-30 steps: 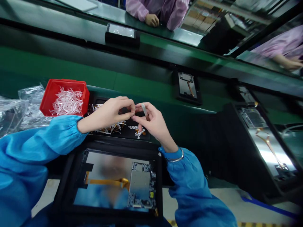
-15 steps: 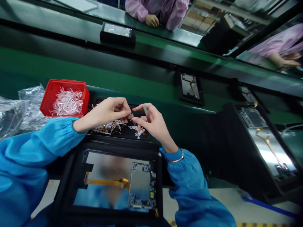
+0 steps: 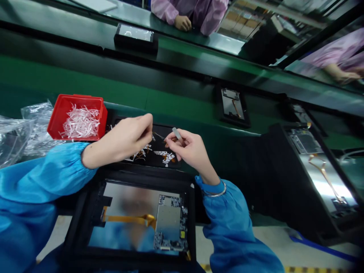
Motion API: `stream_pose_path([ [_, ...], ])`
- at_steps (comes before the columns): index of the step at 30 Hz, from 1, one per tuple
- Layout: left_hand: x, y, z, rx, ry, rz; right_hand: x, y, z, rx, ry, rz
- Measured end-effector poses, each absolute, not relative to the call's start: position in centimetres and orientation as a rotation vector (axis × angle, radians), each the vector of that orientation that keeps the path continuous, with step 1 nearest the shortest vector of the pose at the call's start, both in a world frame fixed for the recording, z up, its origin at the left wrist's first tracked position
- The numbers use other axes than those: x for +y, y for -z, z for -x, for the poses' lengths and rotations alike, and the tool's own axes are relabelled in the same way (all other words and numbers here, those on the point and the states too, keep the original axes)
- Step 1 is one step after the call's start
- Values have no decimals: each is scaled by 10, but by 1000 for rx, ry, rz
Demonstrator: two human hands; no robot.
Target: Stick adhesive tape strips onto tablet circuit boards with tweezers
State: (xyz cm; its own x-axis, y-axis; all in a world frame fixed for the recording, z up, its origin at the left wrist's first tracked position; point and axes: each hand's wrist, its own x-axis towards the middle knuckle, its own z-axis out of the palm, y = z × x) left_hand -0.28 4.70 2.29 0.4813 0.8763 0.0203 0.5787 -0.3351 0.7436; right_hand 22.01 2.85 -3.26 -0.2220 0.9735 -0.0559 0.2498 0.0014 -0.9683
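My left hand (image 3: 125,140) is closed above the black parts tray (image 3: 148,161), its fingertips turned away so that anything in them is hidden. To its right, my right hand (image 3: 189,146) is closed around a slim grey tool (image 3: 177,134) with a flat, rounded end sticking up; its exact kind is unclear. A thin strip shows in the gap between both hands, too fine to name. Small white-and-orange flex cables (image 3: 168,157) lie loose in the tray. Nearer me rests an opened tablet (image 3: 127,239) in a black frame, with an orange ribbon cable (image 3: 125,219) and a circuit board (image 3: 168,223).
A red bin (image 3: 55,125) of white strips stands left of the tray, beside clear plastic bags (image 3: 40,131). More framed devices sit on the green line (image 3: 170,102), including one device (image 3: 231,104) beyond my right hand. A co-worker's hand (image 3: 182,23) rests across the line.
My hands have drawn apart; the left has turned its fingers away, and the right has shifted slightly right with the grey tool. The framed devices on the far line have moved a little.
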Motion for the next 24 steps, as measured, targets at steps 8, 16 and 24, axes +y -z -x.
stream_pose_path([
  [8, 48, -15, 8, 1236, -508, -1886, 29, 32, -217, -1613, -1359, 1225],
  [16, 48, -9, 5, 1175, -412, -1944, 28, 35, -214, -1682, -1225, 1214],
  [24, 49, -6, 6, 1186, -436, -1973, 20, 24, -221, -1735, -1175, 1230],
])
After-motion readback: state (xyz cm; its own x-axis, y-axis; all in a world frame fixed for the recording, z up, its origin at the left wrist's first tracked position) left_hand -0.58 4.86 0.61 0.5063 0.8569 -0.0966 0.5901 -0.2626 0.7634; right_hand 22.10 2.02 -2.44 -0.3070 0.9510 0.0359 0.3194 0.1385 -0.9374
